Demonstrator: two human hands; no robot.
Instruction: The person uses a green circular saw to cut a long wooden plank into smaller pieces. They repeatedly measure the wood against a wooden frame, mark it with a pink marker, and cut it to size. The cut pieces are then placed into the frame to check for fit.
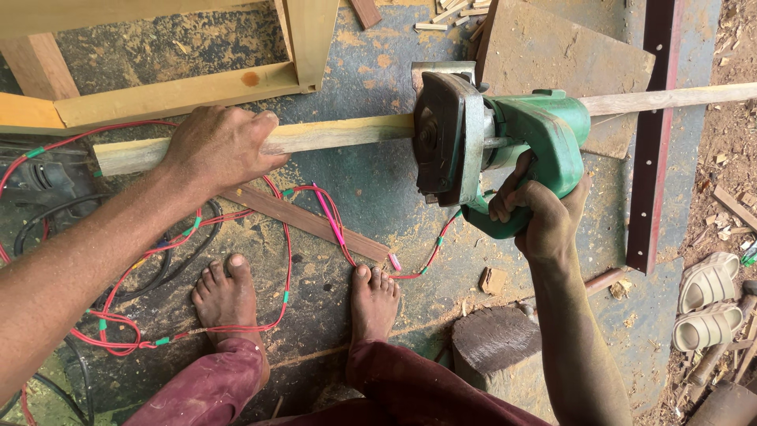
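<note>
Wood strip (347, 132) is being cut midway by the green saw (489, 142), right hand (540, 213) clenching its handle, left hand (221, 146) clamping the strip; steady feeding seems needed.

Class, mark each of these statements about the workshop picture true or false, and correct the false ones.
1. The right hand grips a green power saw. True.
2. The left hand rests on the red cable. False: it presses down on the long wooden strip.
3. The person wears sandals. False: both feet are bare; a pair of sandals lies off to the right.
4. The saw sits across the wooden strip. True.
</note>
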